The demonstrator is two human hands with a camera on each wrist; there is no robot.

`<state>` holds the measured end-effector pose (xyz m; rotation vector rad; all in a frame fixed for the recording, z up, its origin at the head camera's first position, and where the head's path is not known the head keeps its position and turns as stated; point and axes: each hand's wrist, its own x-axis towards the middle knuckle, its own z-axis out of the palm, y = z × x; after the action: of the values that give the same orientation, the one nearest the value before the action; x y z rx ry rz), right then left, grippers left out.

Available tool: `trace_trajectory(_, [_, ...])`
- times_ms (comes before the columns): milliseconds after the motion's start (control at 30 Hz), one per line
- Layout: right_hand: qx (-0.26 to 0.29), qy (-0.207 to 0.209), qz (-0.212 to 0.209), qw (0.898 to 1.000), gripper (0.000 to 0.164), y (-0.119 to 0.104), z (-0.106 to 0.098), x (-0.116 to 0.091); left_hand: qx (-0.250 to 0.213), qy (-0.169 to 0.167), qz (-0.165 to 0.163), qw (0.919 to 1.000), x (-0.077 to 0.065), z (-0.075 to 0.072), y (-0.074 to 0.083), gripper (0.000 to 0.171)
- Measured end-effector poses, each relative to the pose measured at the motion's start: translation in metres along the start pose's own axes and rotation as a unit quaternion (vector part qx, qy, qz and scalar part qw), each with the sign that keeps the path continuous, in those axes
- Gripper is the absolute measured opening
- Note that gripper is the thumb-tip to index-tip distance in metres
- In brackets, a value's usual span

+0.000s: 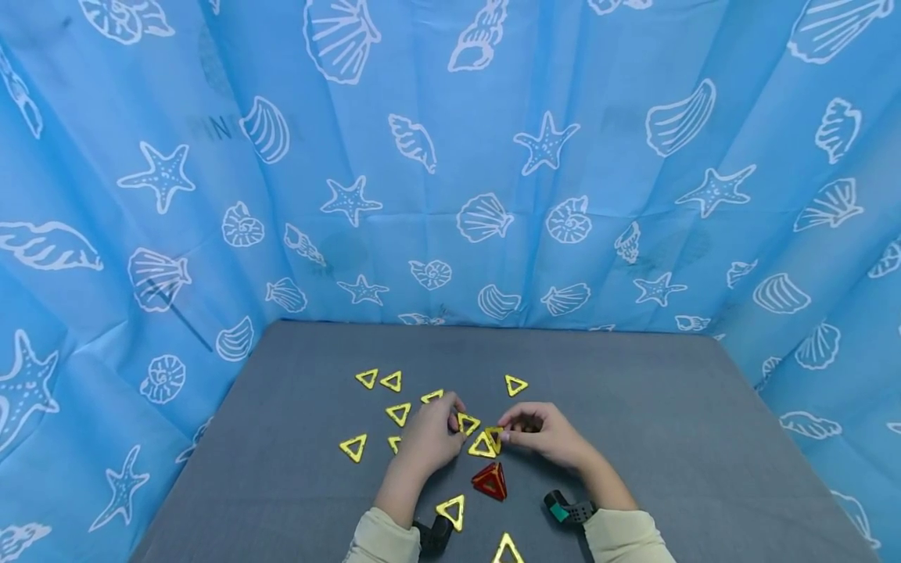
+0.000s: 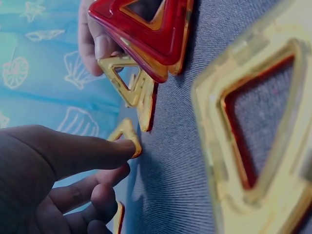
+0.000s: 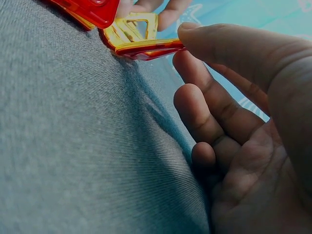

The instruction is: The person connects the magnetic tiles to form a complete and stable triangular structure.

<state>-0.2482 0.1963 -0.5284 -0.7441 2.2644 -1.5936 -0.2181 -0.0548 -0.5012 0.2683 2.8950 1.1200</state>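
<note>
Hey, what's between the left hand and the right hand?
Three yellow triangles sit between the left hand and right hand, as the head view shows.

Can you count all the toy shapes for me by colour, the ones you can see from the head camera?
Yellow triangles: 12
Red pyramid-like shape: 1
Total: 13

The left hand partly covers some, so more could be hidden.

Blue curtain with white seashells and starfish behind a grey-covered table.
</note>
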Motion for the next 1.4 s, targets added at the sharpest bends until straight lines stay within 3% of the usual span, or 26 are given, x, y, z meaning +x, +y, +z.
trace_trajectory(367, [0.012, 0.002, -0.009, 1.000, 0.019, 0.0030, 0.0006, -0.0010, -0.034, -0.059, 0.011, 0.9976, 0.0018, -0.0010, 0.0002, 0.029])
trace_trajectory(767, [0.011, 0.002, -0.005, 1.000, 0.019, 0.0024, 0.0011, -0.0012, -0.059, -0.084, 0.028, 0.9943, 0.0016, -0.0019, 0.0055, 0.027])
trace_trajectory(1167, [0.012, 0.004, -0.010, 1.000, 0.018, 0.0004, 0.0036, -0.0014, -0.076, -0.108, 0.039, 0.9905, 0.0025, -0.0013, 0.0039, 0.011])
trace_trajectory(1400, [0.015, 0.006, -0.010, 1.000, 0.019, 0.0007, 0.0034, -0.0025, -0.075, -0.116, 0.033, 0.9899, 0.0021, -0.0022, 0.0053, 0.011])
